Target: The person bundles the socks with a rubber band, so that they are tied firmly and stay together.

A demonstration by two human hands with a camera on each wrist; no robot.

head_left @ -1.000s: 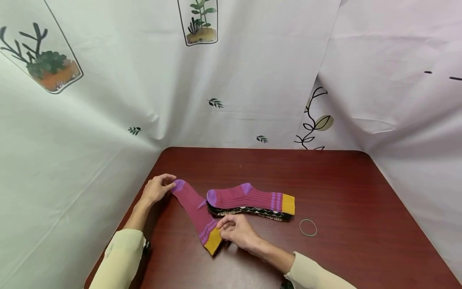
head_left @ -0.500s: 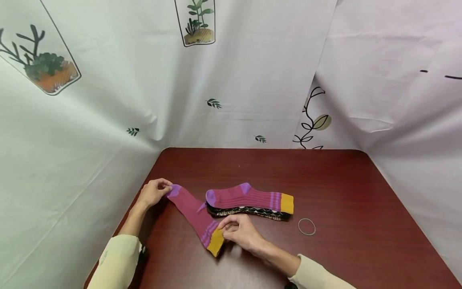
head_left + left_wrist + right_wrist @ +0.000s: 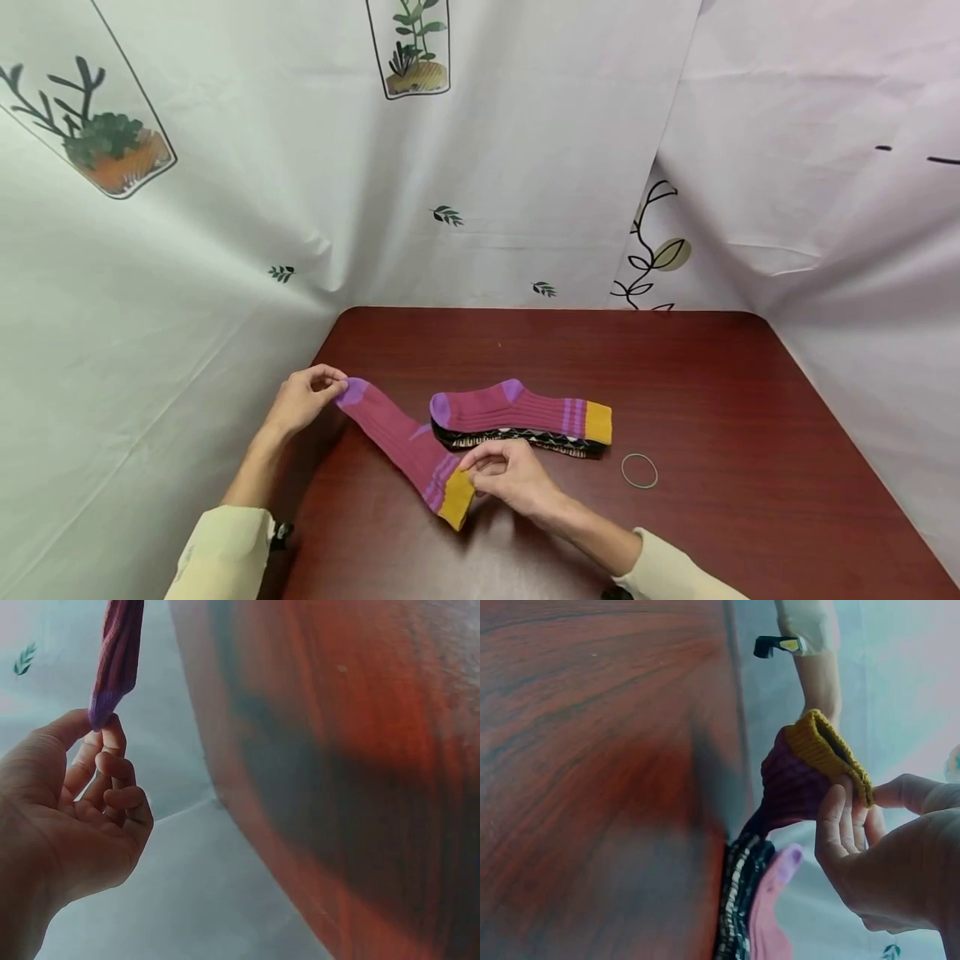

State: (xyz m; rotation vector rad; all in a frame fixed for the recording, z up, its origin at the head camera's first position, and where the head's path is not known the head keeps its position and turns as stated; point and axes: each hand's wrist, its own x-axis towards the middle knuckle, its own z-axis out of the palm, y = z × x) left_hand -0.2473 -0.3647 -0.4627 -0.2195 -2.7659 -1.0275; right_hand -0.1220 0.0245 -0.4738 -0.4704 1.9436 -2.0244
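A magenta sock (image 3: 393, 433) with a purple toe and heel and a yellow cuff stretches between both hands, raised off the table. My left hand (image 3: 303, 398) pinches its purple toe (image 3: 105, 705) between thumb and fingertips. At the other end my right hand (image 3: 513, 477) pinches the edge of the yellow cuff (image 3: 821, 754), whose opening shows in the right wrist view. Just behind lies a stack: a matching magenta sock (image 3: 525, 410) on top of black patterned socks (image 3: 517, 440), with its yellow cuff to the right.
A thin pale green elastic band (image 3: 639, 471) lies to the right of the stack. The dark red wooden table (image 3: 712, 383) is bordered by white printed cloth (image 3: 487, 167) at the back and sides.
Both hands keep hold of the sock. My left hand has moved a little left with the toe, while my right has shifted slightly right with the cuff; the sock looks straighter.
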